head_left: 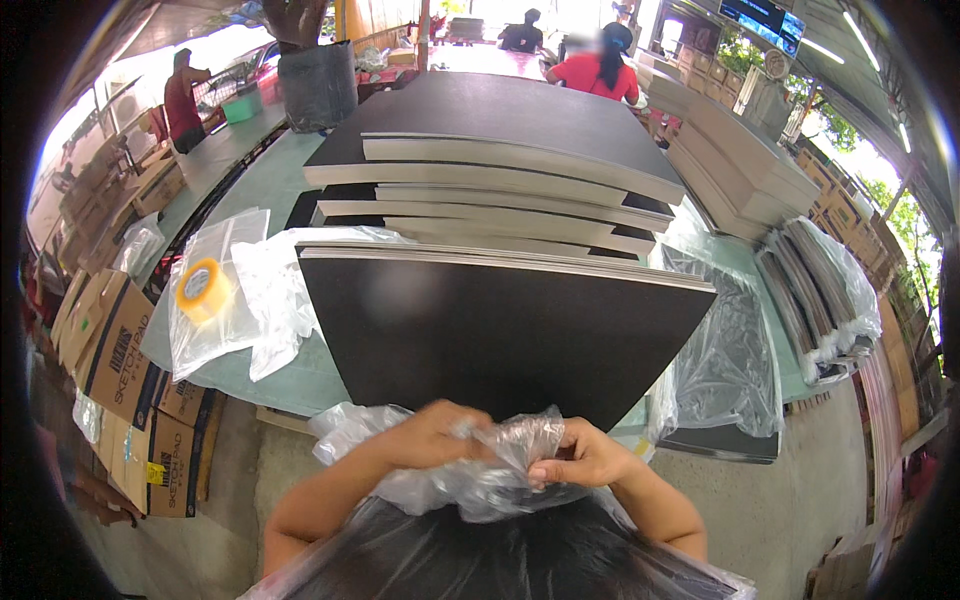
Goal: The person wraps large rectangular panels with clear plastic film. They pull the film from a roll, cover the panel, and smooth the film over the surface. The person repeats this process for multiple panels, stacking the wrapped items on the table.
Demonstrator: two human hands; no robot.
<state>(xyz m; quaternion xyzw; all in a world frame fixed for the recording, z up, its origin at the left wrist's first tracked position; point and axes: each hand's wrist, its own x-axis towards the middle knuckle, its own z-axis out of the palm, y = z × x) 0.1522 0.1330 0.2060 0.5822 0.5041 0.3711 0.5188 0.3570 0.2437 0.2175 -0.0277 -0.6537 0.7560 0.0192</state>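
A stack of boards [500, 170] fills the frame's centre on the table [250, 175], with one board [500, 340] lying in front of it. A tape roll [203, 290] lies inside a plastic bag [215, 295] at left; wrapped boards [820, 300] lie at right. Cardboard boxes [120, 370] sit at lower left, below the table's edge.

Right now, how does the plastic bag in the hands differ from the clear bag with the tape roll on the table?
The plastic bag is crumpled and bunched, gripped by the left hand and right hand; the clear bag lies flat and untouched on the table. The plastic bag wraps dark sheet material; the clear bag holds a yellow tape roll. Both are transparent.
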